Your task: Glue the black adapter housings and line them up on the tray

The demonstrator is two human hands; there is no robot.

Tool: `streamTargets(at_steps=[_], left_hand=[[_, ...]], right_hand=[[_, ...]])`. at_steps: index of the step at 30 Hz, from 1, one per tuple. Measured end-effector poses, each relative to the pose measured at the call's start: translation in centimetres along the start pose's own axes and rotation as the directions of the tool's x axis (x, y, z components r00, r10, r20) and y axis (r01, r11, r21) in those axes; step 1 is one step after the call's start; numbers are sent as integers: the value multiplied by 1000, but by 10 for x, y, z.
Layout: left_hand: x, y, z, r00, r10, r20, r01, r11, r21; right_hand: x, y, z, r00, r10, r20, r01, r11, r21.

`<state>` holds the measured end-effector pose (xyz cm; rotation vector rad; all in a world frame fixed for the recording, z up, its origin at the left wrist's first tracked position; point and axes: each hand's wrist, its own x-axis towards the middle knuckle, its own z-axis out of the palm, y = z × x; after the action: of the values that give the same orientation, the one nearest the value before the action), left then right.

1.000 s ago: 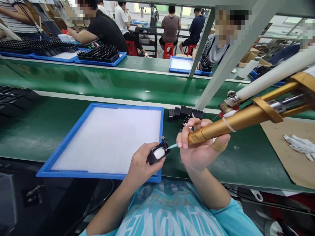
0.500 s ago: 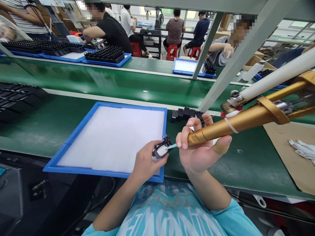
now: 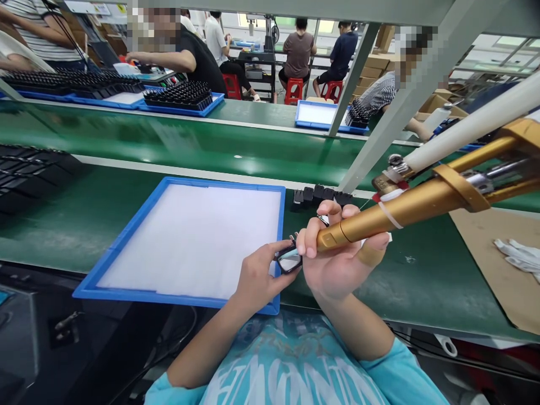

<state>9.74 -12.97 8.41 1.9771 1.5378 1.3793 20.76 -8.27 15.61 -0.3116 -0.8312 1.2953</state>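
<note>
Both hands have come closer together since the earlier frame: the left hand [image 3: 264, 275] has slid right with its small black case [image 3: 290, 264], and the right hand [image 3: 335, 264] has slid a bit left. From far off, I see the case in the middle of the frame, by the right edge of the blue tray [image 3: 122, 241]. The left thumb and fingers pinch its sides, I think so its open face, with white inside, can meet the gold tool [image 3: 371, 221]. The right fingers curl around the tool's front end, maybe so it is easy to steer. Its pale blue tip [image 3: 291, 252] lies over the case; I cannot tell if they touch. The blue tray has a white sheet [image 3: 189, 242] in it. Black blocks [image 3: 319, 193] sit at the back of the green bench [image 3: 413, 292], perhaps to keep them near. At upper left, another tray [image 3: 215, 103] holds many black pieces [image 3: 183, 95] packed tight. Near the top, right of the middle, a far tray [image 3: 312, 125] has white inside and dark bits [image 3: 358, 115] at its right end.
</note>
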Motion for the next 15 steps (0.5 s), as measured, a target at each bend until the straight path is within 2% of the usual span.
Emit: streamTargets(at_steps=[5, 10, 15], left_hand=[[0, -1, -1, 1000, 7, 23, -7, 1000, 23], [2, -3, -5, 994, -25, 108, 16, 996, 85], [-4, -23, -21, 977, -51, 209, 6, 978, 211]], right_hand=[[1, 0, -2, 1000, 10, -16, -10, 1000, 1], [2, 1, -6, 999, 2, -34, -2, 1000, -8], [4, -3, -16, 997, -9, -81, 9, 1000, 0]])
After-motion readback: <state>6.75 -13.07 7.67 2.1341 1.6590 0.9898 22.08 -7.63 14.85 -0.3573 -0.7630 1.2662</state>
